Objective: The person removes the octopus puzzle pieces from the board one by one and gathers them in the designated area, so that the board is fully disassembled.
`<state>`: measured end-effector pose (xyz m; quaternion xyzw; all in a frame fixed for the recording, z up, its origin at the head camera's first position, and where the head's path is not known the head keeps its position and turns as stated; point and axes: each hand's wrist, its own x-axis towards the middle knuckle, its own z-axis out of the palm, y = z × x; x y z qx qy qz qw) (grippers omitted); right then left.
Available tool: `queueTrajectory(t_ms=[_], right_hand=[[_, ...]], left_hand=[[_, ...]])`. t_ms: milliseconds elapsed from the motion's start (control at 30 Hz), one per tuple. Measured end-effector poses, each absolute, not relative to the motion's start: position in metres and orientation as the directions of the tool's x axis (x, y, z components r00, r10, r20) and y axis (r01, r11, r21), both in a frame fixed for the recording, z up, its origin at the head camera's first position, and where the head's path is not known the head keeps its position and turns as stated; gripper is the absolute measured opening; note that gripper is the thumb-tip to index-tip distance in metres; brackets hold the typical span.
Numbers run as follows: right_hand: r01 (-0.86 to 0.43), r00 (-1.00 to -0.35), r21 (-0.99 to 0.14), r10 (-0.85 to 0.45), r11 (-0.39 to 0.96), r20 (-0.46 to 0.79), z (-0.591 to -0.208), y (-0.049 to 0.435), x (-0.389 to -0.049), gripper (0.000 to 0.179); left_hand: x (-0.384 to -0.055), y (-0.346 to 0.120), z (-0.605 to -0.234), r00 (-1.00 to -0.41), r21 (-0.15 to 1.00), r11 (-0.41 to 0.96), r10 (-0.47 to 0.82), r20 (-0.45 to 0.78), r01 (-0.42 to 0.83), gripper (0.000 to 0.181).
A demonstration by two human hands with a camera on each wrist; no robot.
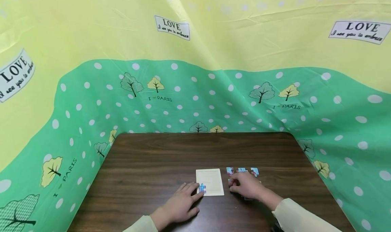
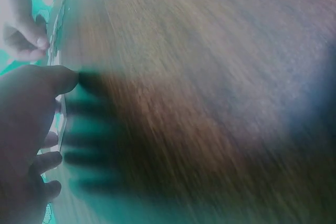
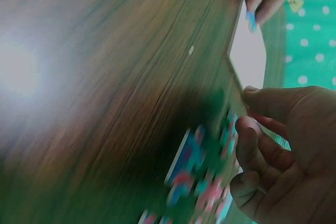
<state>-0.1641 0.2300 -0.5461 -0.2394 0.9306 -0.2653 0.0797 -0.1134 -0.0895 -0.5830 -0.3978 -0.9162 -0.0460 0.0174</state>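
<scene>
A pale square puzzle tray lies on the dark wood table, with one blue-and-pink jigsaw piece in its near left corner. My left hand rests at that corner, fingertips on the tray's left edge and beside the piece. Just right of the tray, my right hand hovers over loose jigsaw pieces, hiding several of them. In the right wrist view its thumb and index finger stand apart, the other fingers loosely curled, and nothing shows between them. Pieces lie blurred below that hand.
The wooden table runs back to a green and yellow printed curtain that hangs behind it and along both sides. A tiny pale speck lies on the wood near the tray.
</scene>
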Motion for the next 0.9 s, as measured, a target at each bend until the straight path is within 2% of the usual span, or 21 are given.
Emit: queueTrajectory(t_ms=[400,900], right_hand=[[-0.455,-0.846,-0.529,-0.533,0.716,0.006,-0.551,0.164,-0.176,0.009],[-0.508,-0.814,-0.507,-0.580,0.696,0.021,-0.557,0.135,-0.181,0.020]], left_hand=[[-0.116,-0.101,-0.583,-0.690,0.135,0.683,0.724,0.006,0.717,0.054],[-0.114,-0.100,-0.573,-0.694,0.124,0.691,0.720,-0.025,0.712,0.055]])
